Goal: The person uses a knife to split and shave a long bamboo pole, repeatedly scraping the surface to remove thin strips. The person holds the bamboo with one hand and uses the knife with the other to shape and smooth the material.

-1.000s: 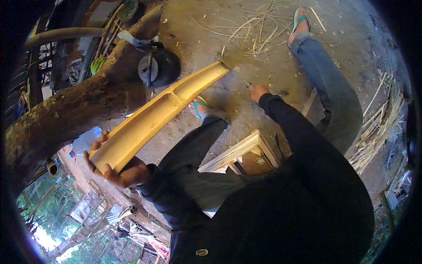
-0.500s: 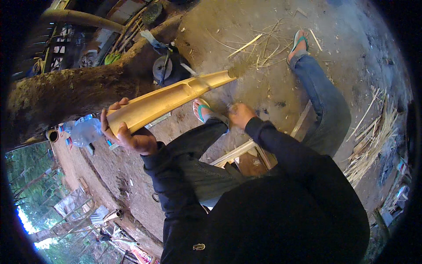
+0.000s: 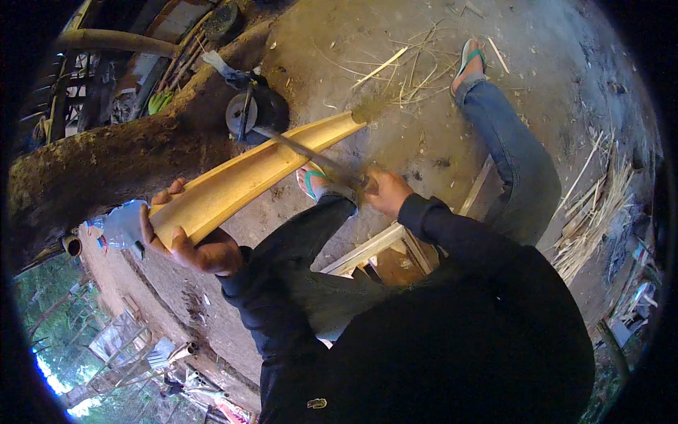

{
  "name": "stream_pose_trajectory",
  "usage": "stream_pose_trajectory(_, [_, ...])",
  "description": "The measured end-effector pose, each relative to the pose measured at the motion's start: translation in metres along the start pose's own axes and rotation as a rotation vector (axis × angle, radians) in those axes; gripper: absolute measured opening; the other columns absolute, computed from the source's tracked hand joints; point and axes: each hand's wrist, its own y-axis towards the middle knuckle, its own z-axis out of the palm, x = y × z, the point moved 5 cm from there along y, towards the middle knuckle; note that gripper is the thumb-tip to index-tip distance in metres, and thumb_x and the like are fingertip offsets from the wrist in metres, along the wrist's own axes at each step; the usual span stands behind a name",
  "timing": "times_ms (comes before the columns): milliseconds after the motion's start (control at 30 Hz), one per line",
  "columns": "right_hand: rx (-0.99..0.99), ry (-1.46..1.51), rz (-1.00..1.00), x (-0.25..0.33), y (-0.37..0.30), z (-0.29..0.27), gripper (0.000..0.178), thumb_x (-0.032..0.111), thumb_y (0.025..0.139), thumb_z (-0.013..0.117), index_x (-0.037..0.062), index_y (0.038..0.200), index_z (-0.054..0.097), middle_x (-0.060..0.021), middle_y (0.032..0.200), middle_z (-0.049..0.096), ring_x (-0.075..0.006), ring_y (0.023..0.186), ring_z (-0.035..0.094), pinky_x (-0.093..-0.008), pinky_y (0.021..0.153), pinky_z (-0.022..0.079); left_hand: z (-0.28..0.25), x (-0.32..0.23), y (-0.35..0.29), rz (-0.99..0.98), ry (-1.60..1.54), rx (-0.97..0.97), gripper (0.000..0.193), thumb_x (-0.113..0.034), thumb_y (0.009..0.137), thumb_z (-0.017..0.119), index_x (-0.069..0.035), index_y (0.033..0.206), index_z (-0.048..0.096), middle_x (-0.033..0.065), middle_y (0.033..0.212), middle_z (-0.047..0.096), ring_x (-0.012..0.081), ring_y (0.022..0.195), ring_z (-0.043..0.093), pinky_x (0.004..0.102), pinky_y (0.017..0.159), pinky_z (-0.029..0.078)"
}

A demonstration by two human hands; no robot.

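A length of split bamboo [image 3: 224, 189], hollow side up, slants across in front of me from lower left to upper right. My left hand [image 3: 201, 249] grips its near end, with the thumb along one edge and the fingers round the other. My right hand [image 3: 388, 192] is closed on the handle of a long knife [image 3: 311, 154]. The slightly blurred blade points up and left and crosses over the bamboo's middle. Whether the edge touches the bamboo I cannot tell. The blade partly covers the hollow there.
A thick log [image 3: 106, 159] lies along the left, with a round dark object with a grey disc [image 3: 241, 114] beside it. Clear plastic bottles [image 3: 123, 225] stand near my left hand. A wooden frame [image 3: 367, 249] is between my legs. Bamboo strips [image 3: 597, 219] are piled at right.
The knife blade has swung down and left, now lying across the bamboo's middle. My right hand has turned with it. My left hand keeps its hold; the whole view has shifted slightly.
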Motion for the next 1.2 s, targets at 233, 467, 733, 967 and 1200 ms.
stream_pose_trajectory(233, [-0.086,-0.101,0.128,-0.104,0.043,0.033,0.028,0.025,0.071,0.064,0.0007,0.084,0.065,-0.024,0.079,0.064,-0.035,0.078,0.064,-0.0432,0.069,0.051,0.001,0.005,0.003,0.03,0.041,0.077,0.062,-0.034,0.075,0.047,-0.004,0.128,0.038,0.0191,0.104,0.053,0.0372,0.096,0.056,0.051,0.091,0.043])
stream_pose_trajectory(467, [0.114,-0.182,0.407,-0.129,0.054,0.021,0.034,0.03,0.073,0.065,0.0011,0.09,0.065,-0.0212,0.083,0.065,-0.0342,0.079,0.064,-0.0403,0.071,0.051,0.0,0.006,0.007,-0.01,0.073,0.037,0.061,-0.038,0.077,0.048,-0.005,0.127,0.038,0.0192,0.105,0.053,0.0373,0.096,0.055,0.0499,0.09,0.043])
stream_pose_trajectory(733, [0.087,0.077,-0.003,0.042,-0.04,0.013,0.037,0.022,0.073,0.067,-0.0004,0.102,0.061,-0.0239,0.09,0.064,-0.0365,0.086,0.063,-0.0421,0.076,0.05,-0.002,0.003,0.009,0.031,-0.018,-0.002,0.054,-0.027,0.076,0.049,0.0,0.122,0.041,0.0207,0.099,0.055,0.0333,0.09,0.059,0.0468,0.086,0.047])
stream_pose_trajectory(967, [0.014,0.063,0.07,0.027,-0.062,0.001,0.036,0.02,0.074,0.065,-0.0027,0.101,0.059,-0.0214,0.093,0.065,-0.034,0.088,0.063,-0.0402,0.077,0.048,-0.008,-0.003,0.013,0.041,-0.017,-0.071,0.049,-0.019,0.074,0.046,0.002,0.118,0.042,0.0197,0.094,0.057,0.0315,0.087,0.06,0.0443,0.084,0.049])
stream_pose_trajectory(1200, [-0.085,0.012,0.027,0.011,-0.064,-0.001,0.037,0.019,0.071,0.064,-0.0007,0.102,0.06,-0.0231,0.087,0.064,-0.0378,0.083,0.062,-0.0411,0.074,0.05,-0.008,0.0,0.011,0.013,-0.029,-0.082,0.05,-0.023,0.074,0.049,0.001,0.118,0.042,0.0191,0.096,0.057,0.0323,0.087,0.06,0.0442,0.083,0.049])
